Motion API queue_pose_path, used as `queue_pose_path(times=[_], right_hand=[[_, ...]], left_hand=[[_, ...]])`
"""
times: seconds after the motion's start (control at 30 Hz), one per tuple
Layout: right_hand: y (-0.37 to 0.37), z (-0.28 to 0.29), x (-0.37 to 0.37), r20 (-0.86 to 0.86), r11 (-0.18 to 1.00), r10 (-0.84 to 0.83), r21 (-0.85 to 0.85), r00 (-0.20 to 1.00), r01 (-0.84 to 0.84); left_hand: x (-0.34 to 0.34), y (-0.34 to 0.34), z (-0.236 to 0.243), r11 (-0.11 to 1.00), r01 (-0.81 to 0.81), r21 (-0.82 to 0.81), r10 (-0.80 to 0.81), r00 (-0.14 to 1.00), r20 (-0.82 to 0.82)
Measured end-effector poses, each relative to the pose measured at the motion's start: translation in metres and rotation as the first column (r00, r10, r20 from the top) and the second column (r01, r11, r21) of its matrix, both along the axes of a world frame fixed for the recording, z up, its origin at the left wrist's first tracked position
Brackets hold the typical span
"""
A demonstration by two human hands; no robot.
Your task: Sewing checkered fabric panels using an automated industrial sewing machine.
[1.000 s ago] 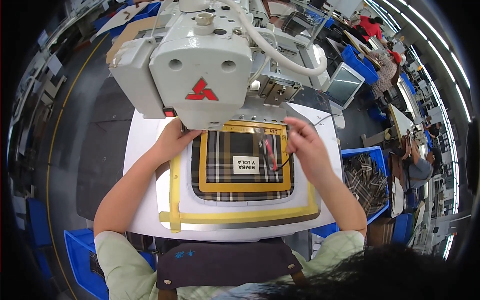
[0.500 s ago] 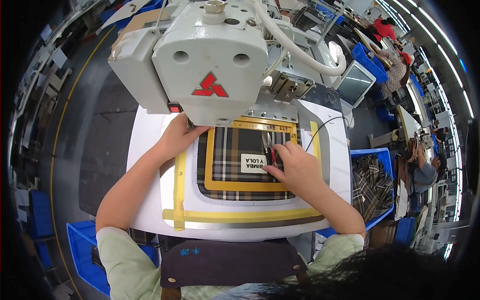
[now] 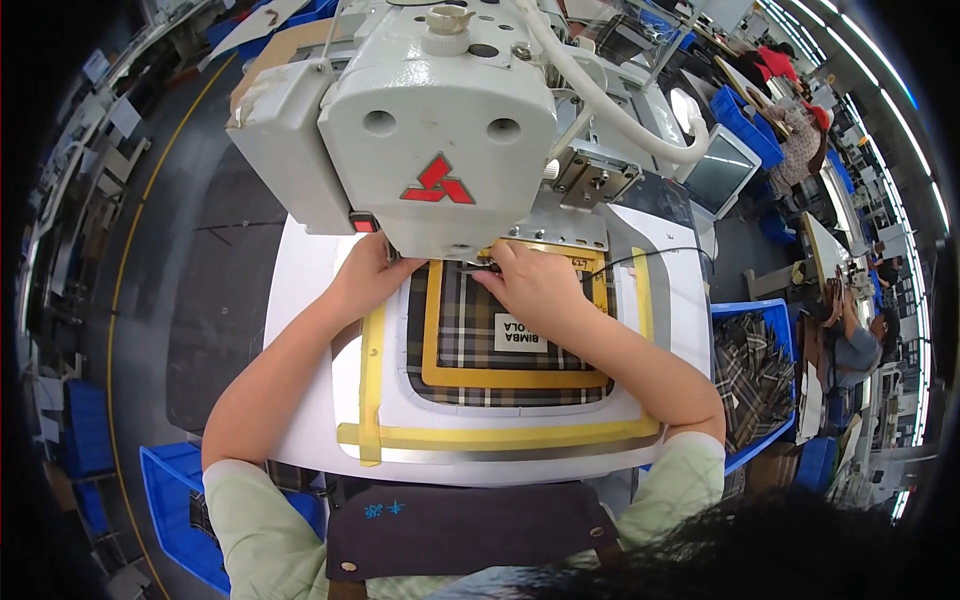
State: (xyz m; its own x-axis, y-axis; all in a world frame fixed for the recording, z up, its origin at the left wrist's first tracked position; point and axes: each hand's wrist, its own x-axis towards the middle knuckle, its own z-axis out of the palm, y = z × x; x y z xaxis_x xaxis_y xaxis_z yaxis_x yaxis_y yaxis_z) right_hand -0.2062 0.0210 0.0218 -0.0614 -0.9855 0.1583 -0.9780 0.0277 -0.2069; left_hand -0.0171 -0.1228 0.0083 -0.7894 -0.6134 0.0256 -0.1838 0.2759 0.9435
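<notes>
Worktop [image 3: 305,270]: one yellow frame [image 3: 520,379] | left hand [image 3: 367,280], grip: cannot tell | right hand [image 3: 537,285], grip: pinching one metal tool [image 3: 479,268]

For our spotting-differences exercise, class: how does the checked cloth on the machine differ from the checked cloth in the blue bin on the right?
The machine cloth lies flat; the bin cloth is heaped and crumpled.
A yellow frame borders the machine cloth's middle; the bin cloth sits loose in the blue bin.
Both share a dark check with tan and pale lines.
</notes>
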Motion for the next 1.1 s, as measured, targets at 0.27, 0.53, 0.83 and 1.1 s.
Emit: queue_pose_path(times=[0.27,0.53,0.83,1.1], right_hand=[[-0.023,0.004,0.009,-0.07,0.988,0.138,-0.052,0.988,-0.142],[0.02,0.007,-0.015,0.052,0.998,0.04,-0.041,0.998,-0.038],[0.052,-0.001,-0.034,0.186,0.995,-0.041,-0.078,0.982,0.056],[0.054,0.021,-0.003,0.331,0.964,0.265,-0.102,0.906,-0.245]], left_hand=[[-0.001,0.002,0.005,1.0,0.019,0.005,-0.018,1.0,-0.021],[0.007,-0.006,-0.01,0.978,-0.165,-0.13,0.177,0.98,0.09],[0.017,0.027,0.014,0.85,-0.1,-0.517,0.202,0.969,0.144],[0.008,0.064,0.032,0.732,0.078,-0.677,-0.045,0.997,0.066]])
